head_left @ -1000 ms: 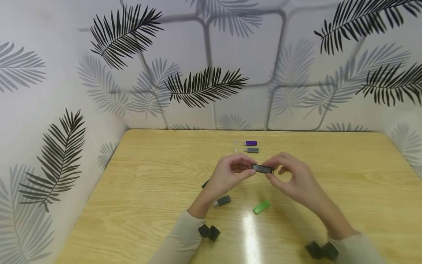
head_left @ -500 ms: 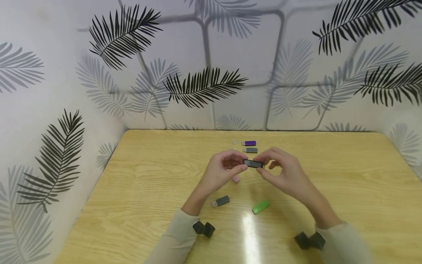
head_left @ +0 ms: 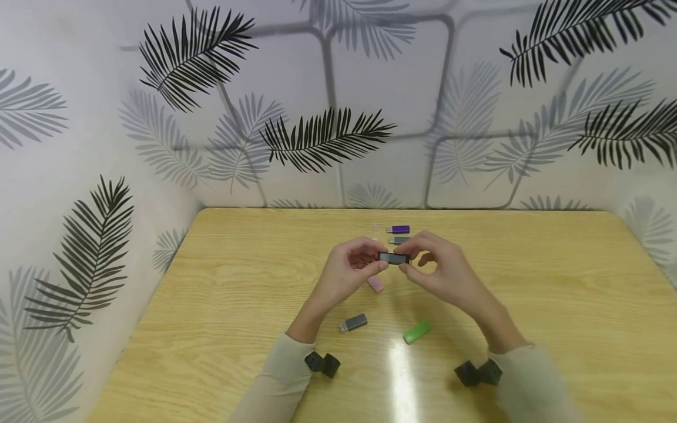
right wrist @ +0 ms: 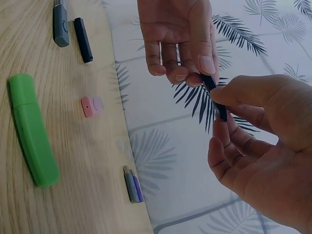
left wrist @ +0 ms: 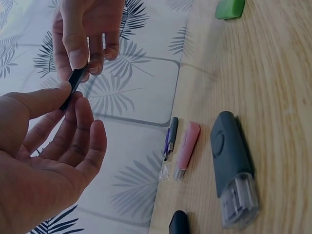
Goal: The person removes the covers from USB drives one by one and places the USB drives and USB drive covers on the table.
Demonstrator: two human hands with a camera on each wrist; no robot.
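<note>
My left hand [head_left: 349,270] and my right hand [head_left: 444,273] hold a slim black-and-grey USB flash drive [head_left: 394,258] by its two ends, above the table. Each hand pinches it between thumb and fingers; in the left wrist view the drive [left wrist: 73,87] appears edge-on. Below my left hand lies a pink USB stick [head_left: 375,285], partly hidden in the head view. Nearer the front are a grey USB stick with a clear cap [head_left: 353,323] and a green stick [head_left: 416,332].
At the back of the wooden table [head_left: 254,252] lie a purple USB stick [head_left: 399,230] and a grey one [head_left: 399,240], beside small clear caps [head_left: 376,227]. A black stick [right wrist: 83,40] shows in the right wrist view. A leaf-patterned wall stands behind.
Both hands have moved left and slightly up with the flash drive between them. The pink stick has come into view, while the black stick at the left is now covered in the head view.
</note>
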